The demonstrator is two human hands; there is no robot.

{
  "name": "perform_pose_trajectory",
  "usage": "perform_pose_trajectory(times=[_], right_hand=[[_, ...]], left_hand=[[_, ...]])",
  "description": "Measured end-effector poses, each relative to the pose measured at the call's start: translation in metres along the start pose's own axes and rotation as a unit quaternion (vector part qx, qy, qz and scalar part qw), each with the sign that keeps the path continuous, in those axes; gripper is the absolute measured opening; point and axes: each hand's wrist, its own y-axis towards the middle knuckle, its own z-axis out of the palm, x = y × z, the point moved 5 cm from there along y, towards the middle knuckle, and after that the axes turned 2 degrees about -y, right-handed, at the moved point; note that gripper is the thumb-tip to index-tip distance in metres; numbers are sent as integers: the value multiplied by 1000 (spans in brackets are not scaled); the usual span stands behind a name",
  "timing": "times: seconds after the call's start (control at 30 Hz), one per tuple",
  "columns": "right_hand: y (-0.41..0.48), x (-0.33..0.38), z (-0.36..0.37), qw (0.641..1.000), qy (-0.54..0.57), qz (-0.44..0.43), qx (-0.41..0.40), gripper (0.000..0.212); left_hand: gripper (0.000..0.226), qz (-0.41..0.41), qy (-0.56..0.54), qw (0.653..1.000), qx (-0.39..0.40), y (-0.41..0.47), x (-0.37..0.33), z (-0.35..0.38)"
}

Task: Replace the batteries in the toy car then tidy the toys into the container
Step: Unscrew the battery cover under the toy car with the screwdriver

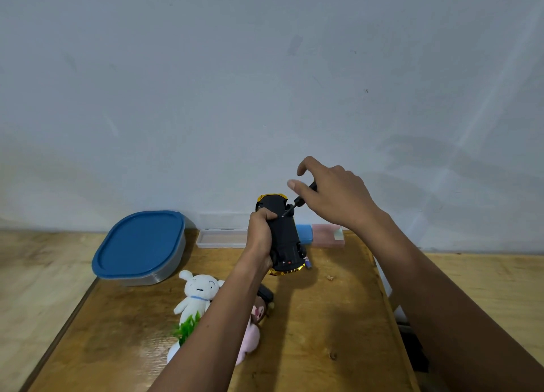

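Note:
My left hand (260,235) grips the toy car (284,235), held upside down above the table with its black underside facing me and gold trim at both ends. My right hand (329,197) holds a black screwdriver (297,200) whose tip touches the car's underside near the far end. The container (141,244), clear with a blue lid on, stands at the back left. A white plush dog (197,294), a green plastic plant (187,328) and a pink plush (250,335) lie in front, partly hidden by my left forearm.
A clear flat tray (220,238), a blue block (304,234) and a pink box (328,235) line the wall behind the car. A small black part (266,293) lies by my left arm. The wooden table (323,332) ends at the right, with dark objects beyond.

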Motion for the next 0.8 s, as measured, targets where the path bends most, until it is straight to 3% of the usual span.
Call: perform_pose_trajectory(times=[0.1,0.23,0.47,0.57,0.7,0.8], right_hand=[[0,-2,2,1000,23,-12,-7,16],[-3,6,1,990,128,-28,48,42],[2,2,1,1000,-3,-12,-2,31],[1,0,2,999,35,-11,1,24],[-1,6,1,991,111,-31,61,50],[-1,6,-1,996,58,-31,62,45]], left_hand=[[28,1,8,1000,-9,1,0,-2],[25,7,14,1000,-14,2,-1,-2],[27,4,7,1000,-2,2,0,-1],[28,3,6,1000,-2,3,-1,-2],[29,4,6,1000,-10,5,-1,-3],[32,-1,2,1000,-7,6,1,-3]])
